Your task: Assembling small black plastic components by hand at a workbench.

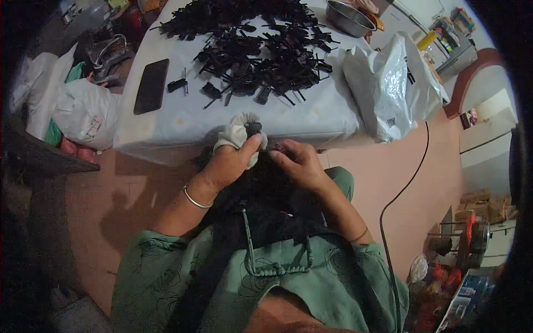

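Note:
Just off the table's near edge, my left hand (233, 160) is closed round a bunched off-white cloth (235, 134). A small black plastic part (254, 128) shows between its thumb and the cloth. To the right of it, my right hand (302, 165) has thumb and forefinger pinched together; a dark bit shows at the fingertips, too small to name. Beyond both hands spreads a heap of small black parts (244, 61) with thin prongs. One loose part (177, 85) lies apart from the heap, next to a dark flat phone-like slab (151, 86).
A pale cloth covers the table (311, 123). On its right stands a shiny white plastic bag (383, 83), with a metal bowl (348, 20) behind. White bags (83, 114) sit on a shelf at left. A black cable (407, 191) runs down at right.

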A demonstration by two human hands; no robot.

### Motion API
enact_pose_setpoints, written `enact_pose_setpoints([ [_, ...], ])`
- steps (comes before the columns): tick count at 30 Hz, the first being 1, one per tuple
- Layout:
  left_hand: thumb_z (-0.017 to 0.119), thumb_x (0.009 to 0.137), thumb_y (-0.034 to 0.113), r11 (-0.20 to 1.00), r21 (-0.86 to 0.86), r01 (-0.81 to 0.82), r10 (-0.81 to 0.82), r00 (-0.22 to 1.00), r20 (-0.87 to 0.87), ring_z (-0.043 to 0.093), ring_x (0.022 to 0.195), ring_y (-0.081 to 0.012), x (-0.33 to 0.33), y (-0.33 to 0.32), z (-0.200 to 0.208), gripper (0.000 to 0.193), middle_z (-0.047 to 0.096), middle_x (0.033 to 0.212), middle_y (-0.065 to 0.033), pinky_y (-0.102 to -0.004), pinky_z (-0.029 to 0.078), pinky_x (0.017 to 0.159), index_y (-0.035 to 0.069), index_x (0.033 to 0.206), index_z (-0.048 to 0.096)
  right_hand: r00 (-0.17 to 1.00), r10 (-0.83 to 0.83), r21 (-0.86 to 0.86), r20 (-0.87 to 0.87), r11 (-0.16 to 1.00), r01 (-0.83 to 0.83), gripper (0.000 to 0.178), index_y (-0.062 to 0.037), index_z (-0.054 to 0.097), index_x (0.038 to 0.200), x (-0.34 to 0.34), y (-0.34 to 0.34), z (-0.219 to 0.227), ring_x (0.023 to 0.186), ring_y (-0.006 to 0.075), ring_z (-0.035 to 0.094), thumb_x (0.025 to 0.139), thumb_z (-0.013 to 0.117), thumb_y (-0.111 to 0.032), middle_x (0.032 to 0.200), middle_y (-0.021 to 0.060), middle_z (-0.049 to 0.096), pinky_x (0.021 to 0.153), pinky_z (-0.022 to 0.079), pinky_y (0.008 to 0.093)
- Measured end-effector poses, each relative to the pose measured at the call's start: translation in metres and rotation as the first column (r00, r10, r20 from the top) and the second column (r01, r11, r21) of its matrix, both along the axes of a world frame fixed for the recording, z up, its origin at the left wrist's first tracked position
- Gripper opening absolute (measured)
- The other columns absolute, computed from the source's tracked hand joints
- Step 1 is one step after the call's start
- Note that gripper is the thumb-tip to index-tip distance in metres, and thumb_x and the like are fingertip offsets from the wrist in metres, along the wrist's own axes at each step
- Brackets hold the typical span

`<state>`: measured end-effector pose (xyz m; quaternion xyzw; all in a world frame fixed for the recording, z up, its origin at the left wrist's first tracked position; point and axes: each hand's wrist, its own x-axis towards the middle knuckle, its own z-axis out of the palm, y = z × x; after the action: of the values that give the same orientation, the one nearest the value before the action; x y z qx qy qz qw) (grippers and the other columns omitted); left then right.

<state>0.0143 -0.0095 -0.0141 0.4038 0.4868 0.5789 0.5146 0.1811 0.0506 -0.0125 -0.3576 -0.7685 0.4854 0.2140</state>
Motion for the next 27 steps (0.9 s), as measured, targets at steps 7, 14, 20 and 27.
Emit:
enact_pose_setpoints([
  [7, 0.047, 0.086, 0.010, 0.983, 0.176, 0.058, 0.032, 0.882, -0.470, 0.043, 0.056, -0.0026, 0.008, -0.002, -0.010, 0.027, 0.053, 0.076, 0.0002, -0.0199, 0.036, 0.046, 0.003, 0.112, 0.044, 0.970, 0.078, 0.185, -0.229, 0.982, -0.035, 0.010, 0.0008, 0.059, 0.086, 0.001, 0.005, -0.011, 0.069, 0.0083, 0.051, 0.081, 0.058, -0.008, 0.075, 0.0030, 0.059, 0.064, 0.043, 0.0232],
  [14, 0.046, 0.082, 0.008, 0.982, 0.175, 0.070, -0.013, 0.951, -0.308, 0.051, 0.076, -0.0169, 0.007, -0.003, -0.006, 0.026, 0.055, 0.084, -0.0083, -0.0308, 0.042, 0.070, 0.000, 0.107, 0.048, 0.968, 0.045, 0.053, -0.247, 0.998, -0.033, 0.015, -0.0010, 0.054, 0.079, -0.007, -0.001, -0.009, 0.065, 0.0059, 0.043, 0.086, 0.053, -0.014, 0.065, -0.0031, 0.048, 0.059, 0.039, 0.0229],
  [20, 0.047, 0.079, 0.005, 0.923, 0.368, 0.112, 0.092, 0.865, -0.493, 0.053, 0.082, -0.0270, 0.013, 0.001, -0.019, 0.024, 0.054, 0.087, -0.0148, -0.0339, 0.043, 0.073, 0.000, 0.102, 0.050, 0.989, 0.089, 0.054, -0.116, 0.995, -0.084, 0.029, -0.0004, 0.049, 0.074, -0.008, -0.003, -0.007, 0.061, 0.0070, 0.035, 0.091, 0.044, -0.024, 0.061, -0.0009, 0.040, 0.054, 0.036, 0.0257],
  [27, 0.051, 0.077, 0.007, 0.976, 0.108, 0.189, -0.058, 0.705, -0.707, 0.051, 0.091, -0.0354, 0.013, 0.000, 0.007, 0.027, 0.052, 0.103, -0.0205, -0.0377, 0.042, 0.077, 0.000, 0.103, 0.052, 0.987, 0.025, -0.106, -0.160, 0.993, -0.043, 0.027, -0.0004, 0.052, 0.076, 0.000, 0.014, -0.014, 0.056, 0.0118, 0.044, 0.089, 0.047, -0.023, 0.059, 0.0028, 0.047, 0.053, 0.038, 0.0277],
])
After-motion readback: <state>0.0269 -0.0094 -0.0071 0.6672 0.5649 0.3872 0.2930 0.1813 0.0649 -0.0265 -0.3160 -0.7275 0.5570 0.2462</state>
